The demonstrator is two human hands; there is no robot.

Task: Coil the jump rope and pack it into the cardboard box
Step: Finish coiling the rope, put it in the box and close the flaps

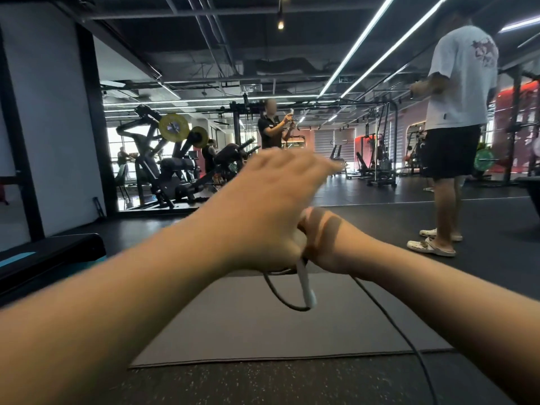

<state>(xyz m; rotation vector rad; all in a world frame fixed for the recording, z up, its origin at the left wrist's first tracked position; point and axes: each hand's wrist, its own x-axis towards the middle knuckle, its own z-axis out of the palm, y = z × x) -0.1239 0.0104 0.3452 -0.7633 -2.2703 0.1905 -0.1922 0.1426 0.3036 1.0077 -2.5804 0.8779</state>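
The rope (388, 323) was seen as black, and its handle (306, 290) as white. The mat (263, 323) was shown in plain grey, laid on a black floor (292, 384) flecked with pale specks. A bench (43, 258) at the left was black with a teal patch. A white shirt (458, 80) bearing a dark red print on its back was worn with black shorts (450, 153) and white clogs (432, 247) by a person at the right. Yellow plates (174, 127) were carried on a black machine, and a green plate (483, 159) was noted farther right. The far wall (526, 127) appeared red, though it was blurred.
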